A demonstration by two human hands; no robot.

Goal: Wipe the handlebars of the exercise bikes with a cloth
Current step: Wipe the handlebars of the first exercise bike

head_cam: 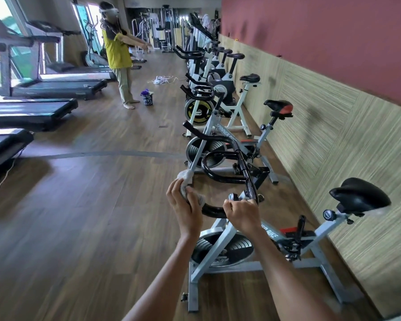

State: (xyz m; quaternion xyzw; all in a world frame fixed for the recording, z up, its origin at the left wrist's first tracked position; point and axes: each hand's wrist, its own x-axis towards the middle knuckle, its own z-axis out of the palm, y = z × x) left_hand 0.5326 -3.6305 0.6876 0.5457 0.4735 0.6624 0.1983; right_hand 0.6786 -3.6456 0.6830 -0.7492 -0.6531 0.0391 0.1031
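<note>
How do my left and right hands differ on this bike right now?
The left hand grips a white cloth wrapped round the handlebar end; the right hand grips the bare bar near its middle. The left hand sits farther from the saddle than the right hand. Both curl round the same black handlebar.

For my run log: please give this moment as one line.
left hand: grips cloth on handlebar | right hand: grips handlebar | bike: nearest

Wooden floor (90, 228) under exercise bikes (218, 249), treadmills (44, 88), a bucket (147, 99), tangled white cord (161, 80)
</note>
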